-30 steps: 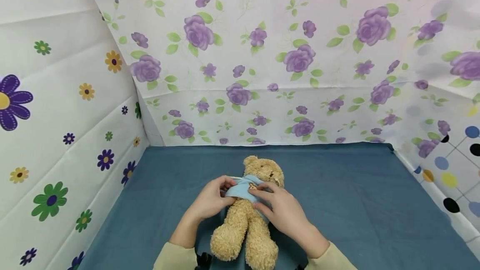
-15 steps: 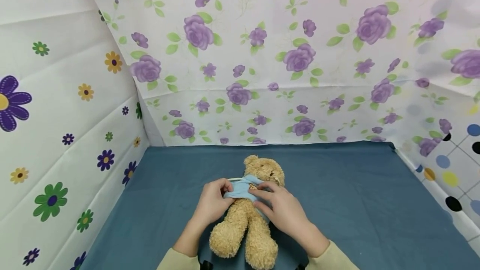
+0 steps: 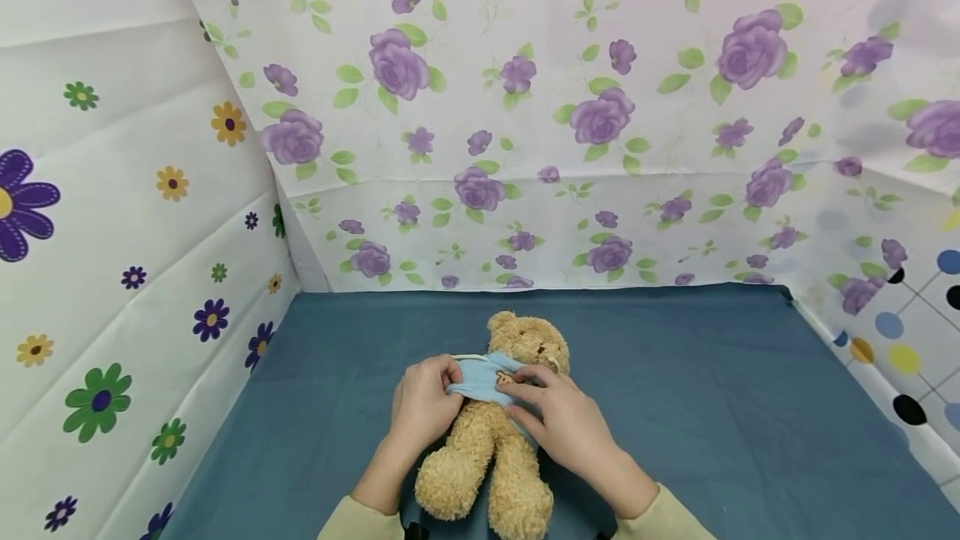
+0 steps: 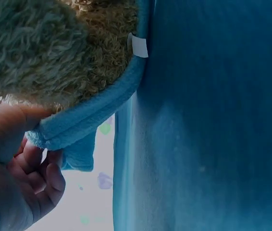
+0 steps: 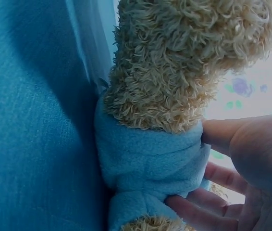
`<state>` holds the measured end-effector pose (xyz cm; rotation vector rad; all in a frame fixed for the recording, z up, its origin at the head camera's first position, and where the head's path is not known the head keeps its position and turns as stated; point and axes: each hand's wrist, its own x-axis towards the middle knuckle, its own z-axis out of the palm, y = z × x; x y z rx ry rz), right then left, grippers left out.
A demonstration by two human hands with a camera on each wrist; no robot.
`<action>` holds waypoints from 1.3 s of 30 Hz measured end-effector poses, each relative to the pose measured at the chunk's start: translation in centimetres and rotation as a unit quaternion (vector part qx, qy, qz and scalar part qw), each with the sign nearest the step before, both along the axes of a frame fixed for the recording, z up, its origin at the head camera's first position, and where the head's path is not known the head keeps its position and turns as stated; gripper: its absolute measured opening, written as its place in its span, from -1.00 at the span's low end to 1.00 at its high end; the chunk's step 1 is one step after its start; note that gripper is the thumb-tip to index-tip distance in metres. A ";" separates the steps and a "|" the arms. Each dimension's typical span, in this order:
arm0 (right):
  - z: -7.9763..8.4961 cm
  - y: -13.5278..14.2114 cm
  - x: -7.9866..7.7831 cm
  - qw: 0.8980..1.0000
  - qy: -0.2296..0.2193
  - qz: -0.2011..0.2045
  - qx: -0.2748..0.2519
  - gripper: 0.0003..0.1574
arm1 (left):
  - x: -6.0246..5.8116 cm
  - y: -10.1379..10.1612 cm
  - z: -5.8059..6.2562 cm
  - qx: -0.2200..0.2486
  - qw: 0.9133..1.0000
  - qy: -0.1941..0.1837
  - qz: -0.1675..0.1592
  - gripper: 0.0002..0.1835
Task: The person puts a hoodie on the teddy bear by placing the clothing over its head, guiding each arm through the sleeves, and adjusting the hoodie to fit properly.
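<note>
A tan curly-furred teddy bear lies on its back on the blue cloth, head away from me. It wears a light blue shirt with a small bear motif on the chest. My left hand pinches the shirt's lower hem at the bear's left-of-view side; the left wrist view shows the hem stretched out between thumb and fingers, fur behind it. My right hand rests on the shirt's other side with fingers spread, its thumb touching the hem. The bear's arms are mostly hidden.
Blue cloth covers the surface around the bear. A white sheet with purple roses stands behind, a daisy-patterned sheet on the left, and a dotted one on the right. A white label sticks out at the shirt's hem.
My left hand has changed its hold on the hem and turned slightly, its fingers now closer around the cloth. The legs have shifted slightly left. My right hand stays nearly still.
</note>
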<state>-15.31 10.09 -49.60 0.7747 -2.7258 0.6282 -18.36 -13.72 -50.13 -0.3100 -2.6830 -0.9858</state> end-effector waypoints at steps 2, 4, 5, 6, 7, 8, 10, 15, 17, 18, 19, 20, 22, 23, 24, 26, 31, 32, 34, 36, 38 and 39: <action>0.0 0.0 0.0 1.000 0.004 0.001 0.000 -0.56 | -0.1 -0.2 0.1 0.001 1.000 -0.007 -0.004 -0.68; 0.0 0.0 -0.1 1.000 0.003 -0.001 0.001 -0.56 | -0.3 -0.5 0.3 0.001 1.000 -0.016 -0.011 -0.70; 0.0 0.0 -0.1 1.000 0.003 -0.002 0.001 -0.56 | -0.4 -0.6 0.3 -0.001 1.000 -0.019 -0.015 -0.71; 0.0 0.0 -0.2 1.000 0.003 -0.003 0.001 -0.55 | -0.4 -0.8 0.4 -0.002 1.000 -0.023 -0.020 -0.71; 0.1 0.1 -0.2 1.000 0.001 -0.004 0.001 -0.55 | -0.5 -0.9 0.4 -0.003 0.999 -0.027 -0.026 -0.71; 0.1 0.1 -0.2 1.000 -0.001 -0.005 0.001 -0.55 | -0.5 -1.0 0.5 -0.004 0.999 -0.029 -0.029 -0.70; 0.1 0.1 -0.2 1.000 0.000 -0.005 0.001 -0.55 | -0.5 -1.1 0.5 -0.008 0.999 -0.027 -0.031 -0.70; 0.1 0.1 -0.1 1.000 0.007 -0.003 0.003 -0.56 | -0.2 -0.7 0.1 -0.026 1.000 0.004 -0.012 -0.66; 0.1 0.0 0.0 1.000 0.009 -0.002 0.004 -0.56 | -0.1 -0.4 -0.1 -0.042 0.999 0.021 0.004 -0.61; 0.1 0.0 0.0 1.000 0.012 0.000 0.005 -0.56 | 0.0 -0.2 -0.1 -0.050 0.998 0.028 0.012 -0.58; 0.1 0.0 0.0 1.000 0.013 0.001 0.005 -0.56 | 0.0 -0.1 -0.1 -0.058 0.998 0.033 0.020 -0.56; 0.1 -0.1 0.0 1.000 0.014 0.001 0.005 -0.57 | 0.0 0.1 -0.1 -0.064 0.997 0.034 0.027 -0.55; 0.1 -0.1 0.0 1.000 0.016 0.003 0.004 -0.57 | 0.0 0.1 0.0 -0.069 0.997 0.029 0.030 -0.54; 0.0 -0.1 0.0 1.000 0.017 0.003 0.003 -0.57 | 0.0 0.0 0.1 -0.070 0.997 0.022 0.024 -0.55; 0.0 -0.1 -0.1 1.000 0.017 0.004 0.001 -0.57 | -0.1 -0.2 0.3 -0.065 0.998 0.006 0.010 -0.56; 0.0 -0.1 -0.1 1.000 0.012 0.004 -0.002 -0.57 | -0.3 -1.1 0.8 -0.029 0.998 -0.036 -0.038 -0.65; -0.2 0.1 -0.2 1.000 -0.005 0.002 -0.008 -0.55 | -0.8 -4.4 2.4 0.101 0.984 -0.118 -0.088 -0.82; -0.2 0.2 -0.2 1.000 -0.008 0.001 -0.009 -0.55 | -0.9 -4.9 2.5 0.112 0.984 -0.118 -0.078 -0.82; -0.2 0.4 -0.1 1.000 -0.012 0.001 -0.012 -0.55 | -1.1 -5.7 2.3 0.116 0.985 -0.116 -0.052 -0.85; -0.2 0.4 -0.1 1.000 -0.014 0.002 -0.015 -0.54 | -1.4 -6.1 1.7 0.109 0.986 -0.121 -0.036 -0.86; -0.2 0.4 -0.2 1.000 -0.015 0.005 -0.016 -0.54 | -1.7 -6.2 1.1 0.106 0.985 -0.128 -0.042 -0.83; -0.2 0.4 -0.2 1.000 -0.015 0.006 -0.016 -0.54 | -1.8 -6.1 0.9 0.108 0.984 -0.134 -0.048 -0.81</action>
